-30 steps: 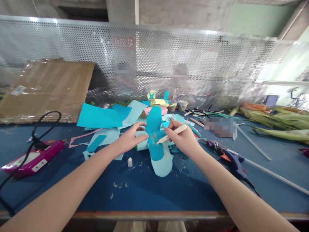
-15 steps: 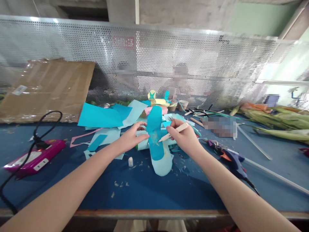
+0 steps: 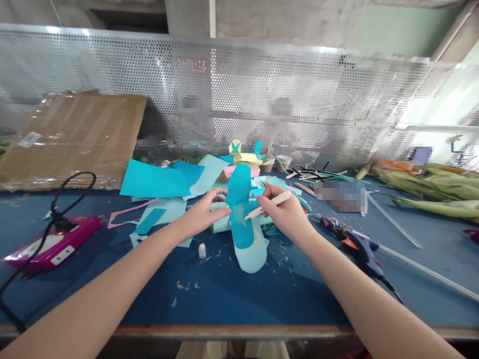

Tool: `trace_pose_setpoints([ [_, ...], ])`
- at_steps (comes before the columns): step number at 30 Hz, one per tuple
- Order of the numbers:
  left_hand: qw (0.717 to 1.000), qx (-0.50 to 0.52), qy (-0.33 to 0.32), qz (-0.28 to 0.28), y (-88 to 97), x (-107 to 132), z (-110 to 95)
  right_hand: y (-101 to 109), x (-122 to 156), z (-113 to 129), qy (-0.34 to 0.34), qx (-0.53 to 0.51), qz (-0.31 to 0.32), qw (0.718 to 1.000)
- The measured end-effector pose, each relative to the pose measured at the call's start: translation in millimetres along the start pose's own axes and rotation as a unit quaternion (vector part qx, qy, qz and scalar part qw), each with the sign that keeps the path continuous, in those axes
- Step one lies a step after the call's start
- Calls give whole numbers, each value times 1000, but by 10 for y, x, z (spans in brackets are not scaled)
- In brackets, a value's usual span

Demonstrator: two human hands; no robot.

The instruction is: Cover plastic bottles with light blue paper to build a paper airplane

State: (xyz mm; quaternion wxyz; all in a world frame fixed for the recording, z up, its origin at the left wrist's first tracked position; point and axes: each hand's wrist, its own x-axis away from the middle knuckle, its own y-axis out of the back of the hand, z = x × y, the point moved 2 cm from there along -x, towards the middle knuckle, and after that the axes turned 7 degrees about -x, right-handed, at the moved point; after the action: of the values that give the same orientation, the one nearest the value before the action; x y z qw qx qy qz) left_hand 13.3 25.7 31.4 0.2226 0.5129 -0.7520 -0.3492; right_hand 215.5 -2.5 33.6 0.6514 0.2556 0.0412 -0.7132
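a glue gun (image 3: 361, 247), cut paper (image 3: 240, 185) and blue worktable (image 3: 232, 301) suggest a craft workshop.

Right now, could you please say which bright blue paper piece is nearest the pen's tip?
The long, rounded strip between the left hand and right hand: the pen points at its pale mark; the wide sheet and short strip lie farther left.

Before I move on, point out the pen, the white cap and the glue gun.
Pen (image 3: 280, 198): head view, on the upper barrel.
White cap (image 3: 202, 251): head view, on its side.
Glue gun (image 3: 363, 248): head view, on its blue body.
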Motion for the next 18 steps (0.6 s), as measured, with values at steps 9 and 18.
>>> trace_pose_setpoints([
  [9,1000,1,2,1,5,-13,40,-5,5,7,-2,-2,3,1000],
  [18,1000,1,1,-3,-4,-10,15,-3,4,-3,-3,-3,12,1000],
])
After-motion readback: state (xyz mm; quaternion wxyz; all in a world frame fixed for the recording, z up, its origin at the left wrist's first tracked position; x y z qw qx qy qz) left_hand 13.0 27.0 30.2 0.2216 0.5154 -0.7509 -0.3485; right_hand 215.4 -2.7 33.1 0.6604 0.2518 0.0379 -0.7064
